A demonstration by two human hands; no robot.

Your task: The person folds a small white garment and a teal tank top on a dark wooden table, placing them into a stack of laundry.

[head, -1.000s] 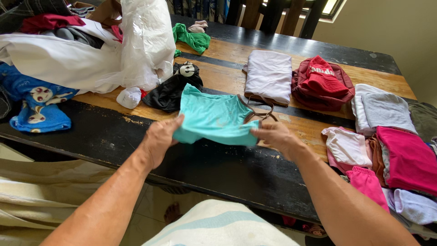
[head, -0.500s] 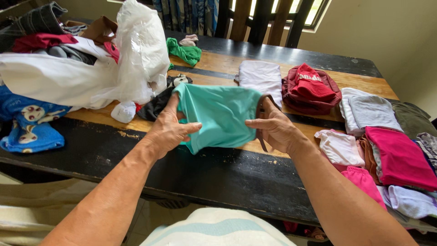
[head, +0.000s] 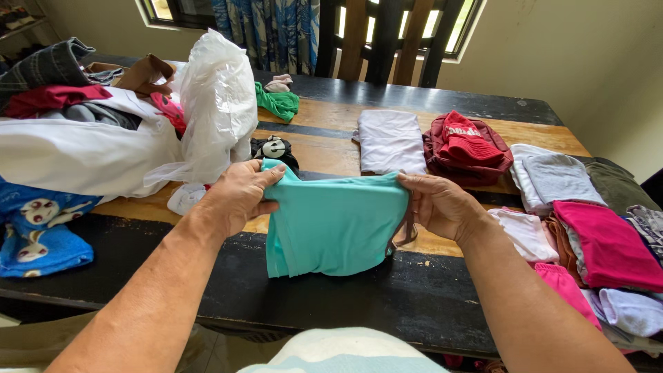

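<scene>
- The left hand (head: 238, 197) reaches in from the lower left, forearm angled up and inward; its fingers (head: 266, 176) are pinched shut on the upper left corner of a teal garment (head: 335, 224).
- The right hand (head: 438, 206) comes in from the lower right, its fingers curled round the garment's upper right edge, thumb on top.
- The teal garment is stretched between the two hands, folded, its lower part hanging down in front of the dark worktop (head: 207, 276).
- Just beyond the left fingers lie a small black item with a cartoon face (head: 274, 148) and a white plastic bag (head: 217, 103).
- Beyond the right fingers lie a folded white cloth (head: 390, 141) and a red bundle (head: 469, 146).
- Right of the right hand, close by, sit stacks of folded clothes, a pink piece (head: 608, 245) on top.
- Far left of the left hand lies a blue printed cloth (head: 38, 235).
</scene>
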